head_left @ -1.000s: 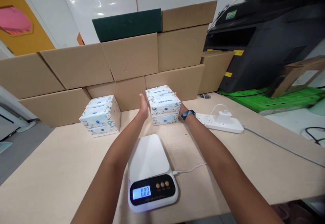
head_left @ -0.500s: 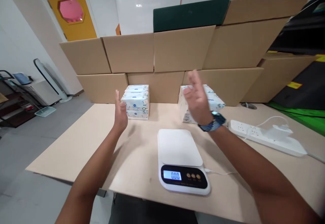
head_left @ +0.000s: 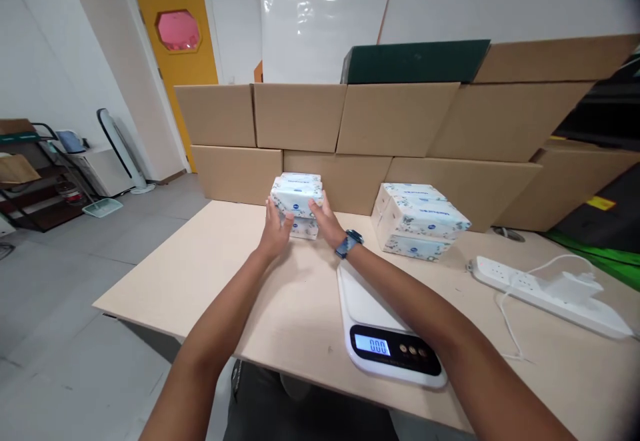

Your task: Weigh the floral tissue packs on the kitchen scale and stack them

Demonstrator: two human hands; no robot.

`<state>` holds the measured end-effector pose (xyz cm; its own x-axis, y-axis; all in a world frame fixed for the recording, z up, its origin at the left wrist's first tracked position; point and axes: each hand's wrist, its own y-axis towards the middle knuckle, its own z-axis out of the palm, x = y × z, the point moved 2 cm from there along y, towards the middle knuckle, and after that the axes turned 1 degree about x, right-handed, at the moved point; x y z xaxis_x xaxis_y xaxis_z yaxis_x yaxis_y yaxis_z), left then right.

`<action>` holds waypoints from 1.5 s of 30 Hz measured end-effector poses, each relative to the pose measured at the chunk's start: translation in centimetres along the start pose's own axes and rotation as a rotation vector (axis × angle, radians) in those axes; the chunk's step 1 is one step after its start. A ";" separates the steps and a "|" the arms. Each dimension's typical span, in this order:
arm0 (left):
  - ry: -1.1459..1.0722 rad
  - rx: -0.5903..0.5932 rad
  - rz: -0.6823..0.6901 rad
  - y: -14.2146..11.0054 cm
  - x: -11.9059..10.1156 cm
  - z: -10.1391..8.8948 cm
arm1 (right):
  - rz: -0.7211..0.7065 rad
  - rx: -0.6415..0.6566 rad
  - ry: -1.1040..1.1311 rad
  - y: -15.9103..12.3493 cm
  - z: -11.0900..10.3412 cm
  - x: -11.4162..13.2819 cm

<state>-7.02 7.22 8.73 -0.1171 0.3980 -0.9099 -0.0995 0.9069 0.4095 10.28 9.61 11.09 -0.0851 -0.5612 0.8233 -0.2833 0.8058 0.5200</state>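
Observation:
Both my hands reach to the left stack of tissue packs (head_left: 296, 196) at the back of the table. My left hand (head_left: 274, 229) presses on the stack's left side and my right hand (head_left: 326, 220), with a blue watch on its wrist, presses on its right side, fingers curled onto the top pack. A lower pack (head_left: 305, 230) shows between the hands. A second stack of tissue packs (head_left: 419, 218) stands to the right, untouched. A white kitchen scale (head_left: 385, 334) lies under my right forearm, its display showing 0.00 and its platform bare.
A wall of cardboard boxes (head_left: 300, 116) with a dark green box (head_left: 415, 61) on top runs behind the table (head_left: 210, 281). A white power strip (head_left: 545, 288) with a charger lies at the right. To the left are open floor, a shelf (head_left: 30, 181) and a yellow door (head_left: 175, 54).
My hands left the right stack of tissue packs, swung left through the air and closed on the left stack. The view has turned to the left.

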 end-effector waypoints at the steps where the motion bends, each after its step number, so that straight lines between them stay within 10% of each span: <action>1: 0.027 0.008 0.067 -0.6 -0.9 0.4 | -0.014 -0.009 0.009 -0.6 -0.6 1.3; 8: 0.091 0.206 0.464 -8.1 -4.1 5.9 | -0.176 -0.083 -0.149 -10.6 -11.8 5.5; 15: -0.089 0.273 0.082 -14.9 -1.4 10.2 | 0.124 -0.125 -0.220 -23.0 -17.2 0.2; 24: -0.020 0.385 -0.076 -11.4 -0.6 10.3 | -0.081 -0.190 -0.354 -22.5 -19.8 -1.6; 45: 0.214 0.548 0.053 -10.6 0.2 10.5 | -0.314 -0.274 -0.519 -23.8 -19.1 -0.8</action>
<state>4.37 -0.88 3.50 -0.3105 0.4594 -0.8322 0.4306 0.8484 0.3077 35.36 -5.49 2.41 -0.5066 -0.7400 0.4423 -0.1226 0.5697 0.8127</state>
